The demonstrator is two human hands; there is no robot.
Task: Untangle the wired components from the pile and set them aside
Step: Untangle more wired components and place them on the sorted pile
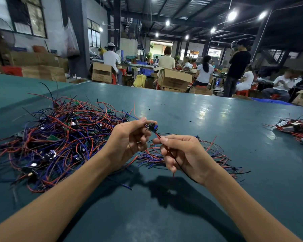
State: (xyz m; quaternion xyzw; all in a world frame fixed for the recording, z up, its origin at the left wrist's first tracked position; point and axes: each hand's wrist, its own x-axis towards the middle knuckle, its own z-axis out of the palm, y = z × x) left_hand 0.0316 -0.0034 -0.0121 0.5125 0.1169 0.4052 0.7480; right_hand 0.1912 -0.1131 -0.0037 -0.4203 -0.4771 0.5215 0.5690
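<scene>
Left fingertips (144, 120): thumb and forefinger pinch a small component (152, 127), a black-and-blue part held up clear of the table. The other fingers of the left hand (129, 142) are curled into the palm.

Right fingertips (164, 139): thumb and forefinger closed tight on the component's red and black leads (157, 135), just below the part. The two hands are near each other, with only a short run of lead between them. The lower fingers of the right hand (180, 154) are folded round the leads. The black lead (183, 170) trails out past the wrist, and the red tip hangs below the little finger.

Both hands are raised above the teal table (182, 110); forearms bare.

Tangled pile (59, 140): red, blue and black wires with small boards and dark parts mixed in. It lies on the table to the left of the left hand and spreads wide.

Smaller bundle (212, 158): the same wire colours, lying flatter, on the table under and to the right of the right hand. It is apart from the main pile.

Third heap (297, 130): near the right edge, red and black wires with silvery metal parts; detail too small to tell.

Beyond the table: cardboard boxes (173, 79) and seated people (204, 70) at other benches.
</scene>
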